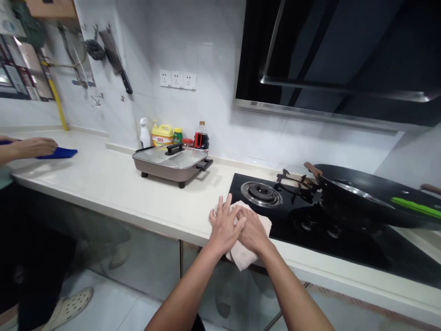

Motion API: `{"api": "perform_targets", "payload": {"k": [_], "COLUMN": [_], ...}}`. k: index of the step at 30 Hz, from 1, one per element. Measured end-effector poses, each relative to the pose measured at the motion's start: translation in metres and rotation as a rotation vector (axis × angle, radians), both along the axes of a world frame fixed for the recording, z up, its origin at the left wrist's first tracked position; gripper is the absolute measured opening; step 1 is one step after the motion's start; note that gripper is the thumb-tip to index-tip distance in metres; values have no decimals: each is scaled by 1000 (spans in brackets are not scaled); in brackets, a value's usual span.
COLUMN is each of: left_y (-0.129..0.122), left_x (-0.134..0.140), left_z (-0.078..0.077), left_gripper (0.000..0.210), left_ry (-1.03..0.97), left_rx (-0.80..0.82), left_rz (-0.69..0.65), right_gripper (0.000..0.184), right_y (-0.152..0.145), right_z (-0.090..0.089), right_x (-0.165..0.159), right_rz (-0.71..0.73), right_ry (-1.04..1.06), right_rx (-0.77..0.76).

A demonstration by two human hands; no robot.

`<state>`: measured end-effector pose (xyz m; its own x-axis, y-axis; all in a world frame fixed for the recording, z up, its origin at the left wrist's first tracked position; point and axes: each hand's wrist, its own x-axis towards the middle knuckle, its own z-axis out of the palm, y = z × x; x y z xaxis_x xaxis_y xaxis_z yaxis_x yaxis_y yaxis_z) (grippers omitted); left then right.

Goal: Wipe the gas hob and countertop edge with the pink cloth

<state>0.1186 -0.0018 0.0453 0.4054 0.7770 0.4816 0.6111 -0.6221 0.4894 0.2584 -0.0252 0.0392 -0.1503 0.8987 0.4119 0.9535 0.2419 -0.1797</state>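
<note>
A pale pink cloth (pixel 243 258) lies over the front left corner of the black gas stove (pixel 291 239) and hangs past the counter's front edge. My right hand (pixel 254 230) presses down on this cloth, its fingers together and partly hidden behind my left hand. My left hand (pixel 225 226) lies flat with fingers spread, at the cloth's left edge and against my right hand. Just beyond is the left burner (pixel 262 194), bare of any pan. A black wok (pixel 358 193) with a brown handle stands on the right side of the stove.
A lidded electric pan (pixel 165 170) stands on the white counter (pixel 103 184), with several bottles behind it, including a soy sauce bottle (pixel 201 137). At far left, another person's hand (pixel 36 147) rests on a blue cloth (pixel 62 153). A cleaver (pixel 115 57) hangs on the wall; a range hood (pixel 330 59) overhangs the stove.
</note>
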Motion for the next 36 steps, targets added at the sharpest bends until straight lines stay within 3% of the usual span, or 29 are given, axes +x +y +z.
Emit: {"api": "perform_targets", "payload": {"k": [4, 8, 13, 16, 20, 24, 28, 33, 36], "left_y": [2, 3, -7, -15, -21, -33, -59, -94, -105], "left_x": [-2, -3, 8, 21, 40, 67, 109, 174, 199], "left_z": [1, 5, 18, 24, 20, 11, 9, 4, -3], "left_gripper": [55, 67, 87, 84, 82, 93, 98, 102, 97], "left_ry": [148, 264, 352, 410, 374, 364, 433, 507, 495], "left_rx": [23, -57, 31, 128, 110, 55, 45, 94, 123], "left_rz": [-136, -268, -190, -140, -142, -263, -423, -543, -570], "right_gripper": [48, 50, 47, 44, 45, 49, 44, 43, 53], "right_y": [-7, -31, -97, -142, -177, -176, -158, -148, -151], "right_z": [-11, -23, -27, -24, -26, -33, -31, -17, -15], "right_x": [14, 52, 129, 178, 230, 251, 256, 265, 273], "right_rz": [-31, -52, -121, -230, -394, -563, -724, -784, -784], "right_ry": [58, 75, 123, 160, 290, 466, 427, 254, 423], "right_rx": [58, 130, 185, 163, 162, 168, 94, -47, 54]}}
